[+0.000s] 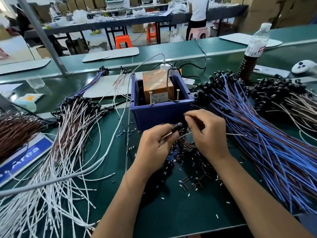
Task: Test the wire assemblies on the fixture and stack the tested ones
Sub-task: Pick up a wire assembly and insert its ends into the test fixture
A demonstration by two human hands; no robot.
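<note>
The test fixture is a blue plastic bin holding an orange taped box, with two upright screws on its front rim. Just in front of it, my left hand grips the black capped end of a wire assembly. My right hand pinches that assembly's thin wire ends between thumb and fingertips, close to the bin's front wall. A heap of blue and brown assemblies lies to the right. A fan of white and brown assemblies lies to the left.
Several short cut sleeve bits litter the green mat under my hands. A grey cable runs from the back across the left pile. A water bottle stands at the back right, and a blue sign lies at the left.
</note>
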